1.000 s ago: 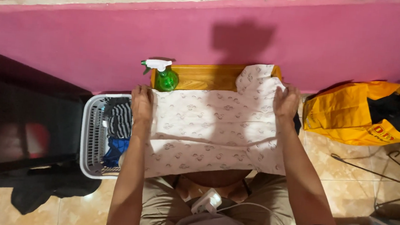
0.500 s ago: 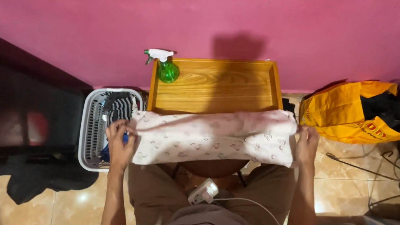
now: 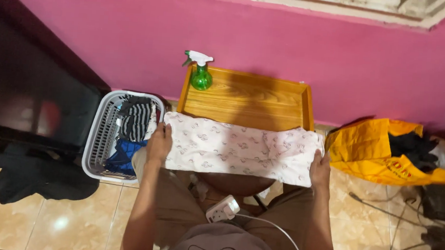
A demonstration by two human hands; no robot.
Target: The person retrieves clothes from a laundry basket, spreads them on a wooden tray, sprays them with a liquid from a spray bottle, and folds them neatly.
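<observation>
A white patterned cloth (image 3: pixel 239 148), folded into a long band, lies across the near edge of a small wooden table (image 3: pixel 246 98). My left hand (image 3: pixel 159 144) grips its left end and my right hand (image 3: pixel 319 169) grips its right end. A green spray bottle (image 3: pixel 200 73) with a white trigger stands on the table's far left corner.
A white laundry basket (image 3: pixel 101 136) holding striped and blue clothes stands left of the table. A dark garment (image 3: pixel 28 173) lies on the tiled floor at the left. A yellow bag (image 3: pixel 389 154) with dark clothes is at the right. A white power strip (image 3: pixel 222 208) rests on my lap. Pink wall behind.
The cloth was spread over the table a second ago. Both hands pulled its far edge toward me, folding it into a band at the near edge and uncovering the tabletop.
</observation>
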